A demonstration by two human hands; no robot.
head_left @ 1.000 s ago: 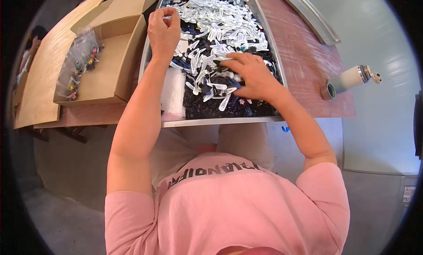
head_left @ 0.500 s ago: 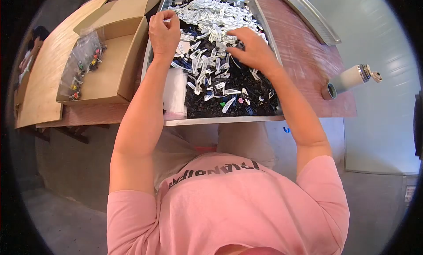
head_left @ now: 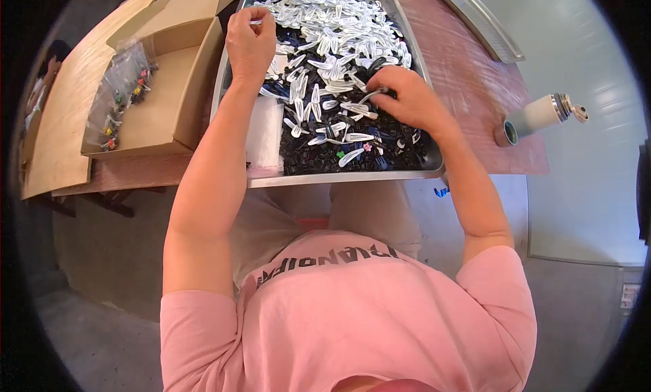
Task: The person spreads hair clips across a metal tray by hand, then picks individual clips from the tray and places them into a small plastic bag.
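Moved since the earlier frame: right hand (head_left: 409, 102), drawn back from the white heap toward the near right part of the tray (head_left: 339, 178). Unmoved, or nearly so: left hand (head_left: 249, 50), raised over the tray's left edge.

Item: white hair clips (head_left: 325, 36), many, heaped at the tray's far end, strewn more thinly toward the middle and near side, over small dark pieces (head_left: 315, 163).
Handling, as judged: very light, thin, stiff, smooth enough to slip; hardly fragile, though apt to snag on one another. Best hold: a pinch across the broad end, or by both long edges.

Right grip: thumb and forefinger brought together, seemingly on a greyish clip (head_left: 372, 93).
Left grip: thumb and forefinger tips meeting in a ring; whether anything lies between, cannot tell.

Surroundings: clear plastic bags (head_left: 264, 136), stacked in the tray's near left corner, below the left wrist; cardboard box (head_left: 173, 97) beside the tray on the left.

Difference: fingers spread apart over the pile earlier, now pinched; clips formerly beneath that palm lie uncovered.
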